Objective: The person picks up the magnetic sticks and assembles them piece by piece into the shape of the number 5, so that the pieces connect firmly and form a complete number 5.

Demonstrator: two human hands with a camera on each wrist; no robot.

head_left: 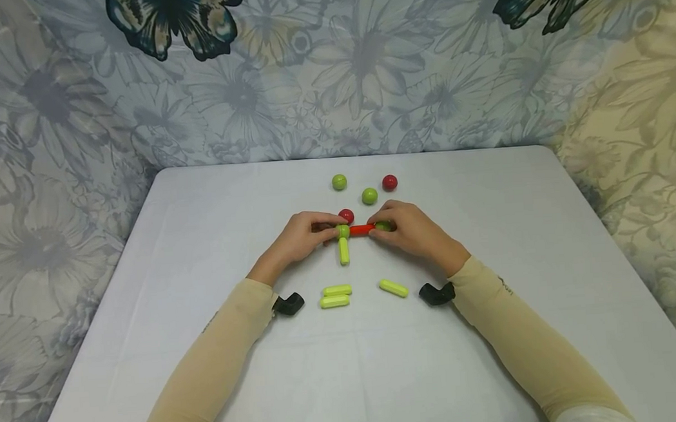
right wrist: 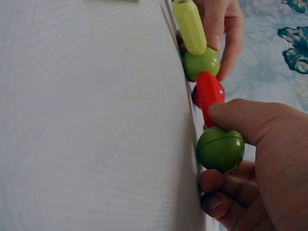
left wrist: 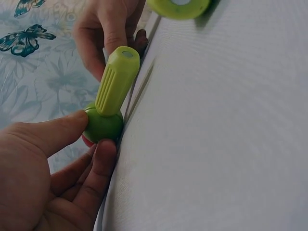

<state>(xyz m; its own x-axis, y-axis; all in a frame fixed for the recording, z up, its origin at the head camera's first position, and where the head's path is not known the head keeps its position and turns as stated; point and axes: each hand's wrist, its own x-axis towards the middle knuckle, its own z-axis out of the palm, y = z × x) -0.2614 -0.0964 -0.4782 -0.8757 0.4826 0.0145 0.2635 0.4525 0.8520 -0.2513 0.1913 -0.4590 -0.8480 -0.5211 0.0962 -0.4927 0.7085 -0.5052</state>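
Red rod [head_left: 361,230] lies just left of the right hand [head_left: 411,231], the nearer hand, whose thumb and fingers pinch its end and a green ball [right wrist: 220,150] there. Its long axis runs crosswise, pointing at the left hand [head_left: 304,234]. That hand pinches ball 2 [head_left: 343,231], from which a lime rod [head_left: 344,252] juts nearward, square to the red, I'd say.

The red rod [head_left: 362,230] has a glossy green ball [right wrist: 220,149] at each end. The loose rods [head_left: 393,288] are plain yellow-green. The sleeves [head_left: 208,367] are beige, the table [head_left: 348,378] is white. The wall fabric [head_left: 287,133] carries pale grey-blue flowers, yellowish on the right, and dark teal butterflies [head_left: 205,33].
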